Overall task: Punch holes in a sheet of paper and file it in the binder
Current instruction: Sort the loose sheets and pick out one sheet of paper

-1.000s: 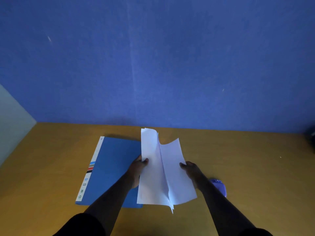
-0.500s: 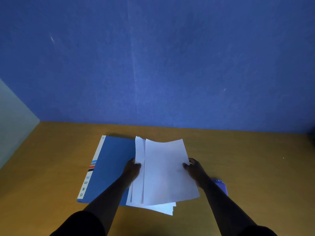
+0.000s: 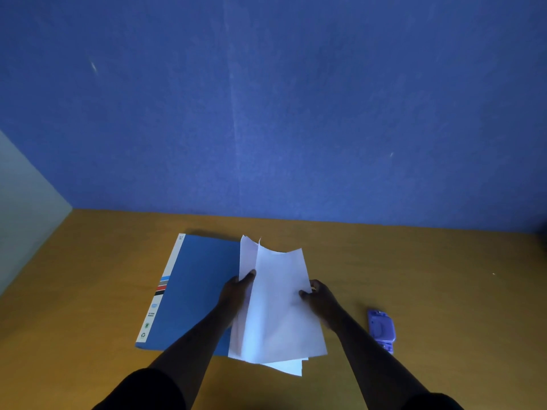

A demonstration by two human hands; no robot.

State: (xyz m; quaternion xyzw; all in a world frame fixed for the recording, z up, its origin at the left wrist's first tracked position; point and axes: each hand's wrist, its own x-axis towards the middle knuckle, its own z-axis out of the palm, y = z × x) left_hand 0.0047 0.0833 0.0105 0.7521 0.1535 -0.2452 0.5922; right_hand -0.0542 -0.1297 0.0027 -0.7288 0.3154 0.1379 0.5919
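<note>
A closed blue binder (image 3: 192,291) with a white spine lies flat on the wooden table. A few white paper sheets (image 3: 278,309) are held up over its right edge, curved and fanned. My left hand (image 3: 236,291) pinches the left edge of the sheets. My right hand (image 3: 318,297) grips the right edge of the front sheet. One corner of a lower sheet (image 3: 291,367) pokes out beneath the bundle. A purple hole punch (image 3: 381,329) lies on the table to the right of my right forearm, untouched.
The yellow-brown table (image 3: 444,276) runs up to a blue wall (image 3: 266,113) at the back. A pale panel (image 3: 23,220) closes off the left side.
The sheets went from fanned upright to flattened, and now curl up again with the front sheet lifted. My right arm has shifted left, uncovering the hole punch.
</note>
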